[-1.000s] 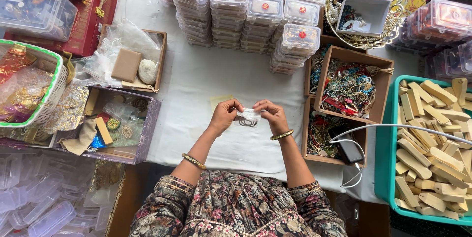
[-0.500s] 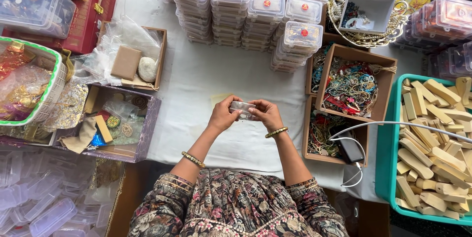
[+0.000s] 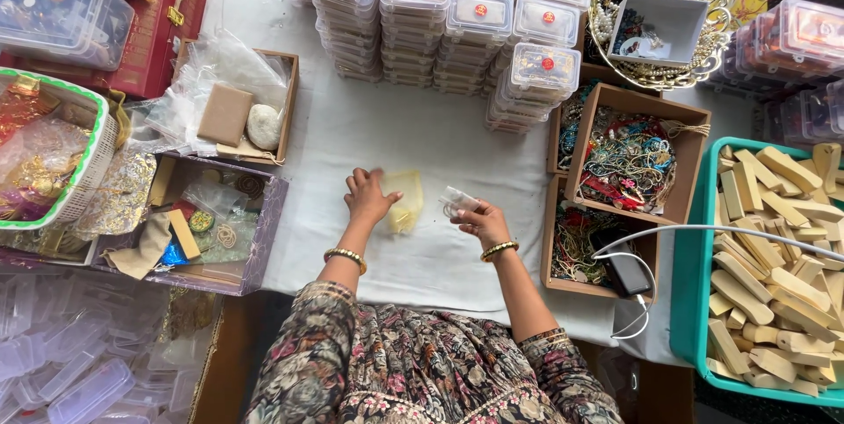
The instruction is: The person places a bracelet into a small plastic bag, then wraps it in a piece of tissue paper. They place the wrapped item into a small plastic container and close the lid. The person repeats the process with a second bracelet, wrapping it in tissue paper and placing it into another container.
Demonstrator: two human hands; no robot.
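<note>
Yellow pouch lies flat mid-cloth, our left hand pressing fingertips on its left edge, no closed grip. Our right hand pinches a small clear packet, lifted just right of the pouch. Risk: pouch is flimsy, one-hand hold could let it slide or fold; packet could slip into the open cardboard box just right. Free room: bare cloth between the hands and the stacked clear containers at the far edge.
</note>
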